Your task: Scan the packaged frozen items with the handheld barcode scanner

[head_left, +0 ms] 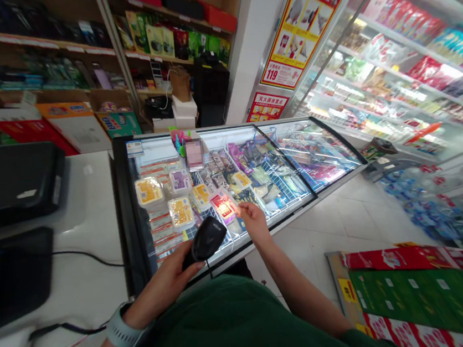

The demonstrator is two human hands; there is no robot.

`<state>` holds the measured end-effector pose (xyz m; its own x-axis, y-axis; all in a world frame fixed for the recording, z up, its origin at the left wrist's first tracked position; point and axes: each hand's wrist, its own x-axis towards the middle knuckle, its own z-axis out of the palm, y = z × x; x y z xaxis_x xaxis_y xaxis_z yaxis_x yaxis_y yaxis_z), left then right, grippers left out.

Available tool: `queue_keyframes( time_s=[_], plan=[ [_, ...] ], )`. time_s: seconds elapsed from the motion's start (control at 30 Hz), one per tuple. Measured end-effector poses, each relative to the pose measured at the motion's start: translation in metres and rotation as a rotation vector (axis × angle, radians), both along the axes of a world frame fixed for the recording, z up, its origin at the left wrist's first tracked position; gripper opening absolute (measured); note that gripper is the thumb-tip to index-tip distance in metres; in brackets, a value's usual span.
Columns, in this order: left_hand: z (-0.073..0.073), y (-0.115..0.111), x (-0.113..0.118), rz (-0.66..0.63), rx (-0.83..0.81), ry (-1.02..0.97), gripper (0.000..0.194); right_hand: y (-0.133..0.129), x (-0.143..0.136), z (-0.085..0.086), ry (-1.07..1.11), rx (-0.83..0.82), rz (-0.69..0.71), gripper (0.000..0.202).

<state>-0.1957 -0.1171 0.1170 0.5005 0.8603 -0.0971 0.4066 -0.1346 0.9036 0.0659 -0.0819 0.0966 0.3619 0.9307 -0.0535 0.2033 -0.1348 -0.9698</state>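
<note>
Wrapped round the handle of a black handheld scanner [209,238] is my left hand [179,267], with a watch on its wrist. My right hand [254,219] pinches the right edge of a small pack [224,206] with a red label, lit by the scanner's red light. The pack is above the glass top of a freezer. Around it on the glass are yellow-labelled tubs [181,212], another yellow tub [149,191], a purple-labelled tub [180,180] and a small yellow-labelled pack [242,180].
The chest freezer [124,208] runs off to the right. At left a white counter [89,212] bears black devices [10,182] and cables. Green and red boxes [421,296] stand at lower right. Stocked shelves [176,57] rise behind.
</note>
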Motion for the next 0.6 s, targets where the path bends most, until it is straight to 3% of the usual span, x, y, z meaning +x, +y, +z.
queue_keyframes(
  time_s=[0.2,0.33,0.6],
  plan=[
    [0.002,0.002,0.003,-0.002,-0.009,0.004,0.055,0.001,0.001,-0.004,-0.013,0.006,0.018,0.026],
    [0.003,0.004,0.005,0.004,-0.039,0.009,0.053,0.008,0.01,-0.019,0.095,-0.03,-0.014,0.029],
    [-0.006,0.006,-0.002,0.072,-0.081,0.019,0.055,0.074,0.083,-0.056,0.1,-0.253,-0.21,0.023]
  ],
)
